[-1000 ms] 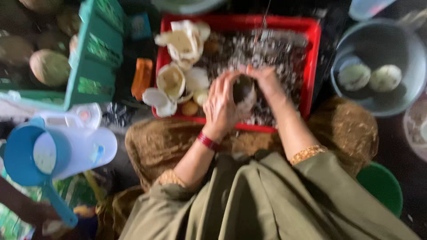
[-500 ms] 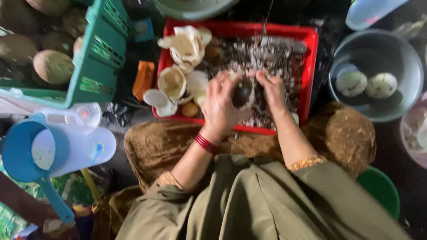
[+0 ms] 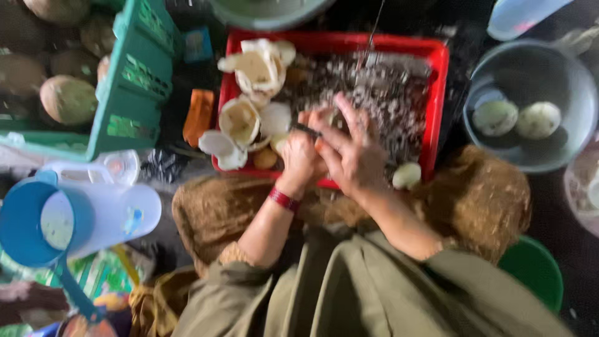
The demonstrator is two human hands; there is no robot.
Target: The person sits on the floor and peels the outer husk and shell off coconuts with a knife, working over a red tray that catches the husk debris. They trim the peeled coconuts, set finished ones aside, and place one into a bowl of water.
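Held the dark round piece up openly between both hands half a second earlier; by now had drawn it in and covered it, so judged as turned for a fresh hold rather than put down. Closed the left hand (image 3: 301, 157) into a clench around the dark piece (image 3: 306, 129), seen only as a thin sliver at the thumb side. Laid the right hand (image 3: 352, 153) across it with fingers (image 3: 340, 115) spread and loose, touching the left knuckles, gripping nothing that could be made out through the blur. Worked over the near rim of the red tray (image 3: 437, 75), just beside the white shell halves (image 3: 240, 118), with a pale peeled ball (image 3: 407, 176) resting near the right wrist
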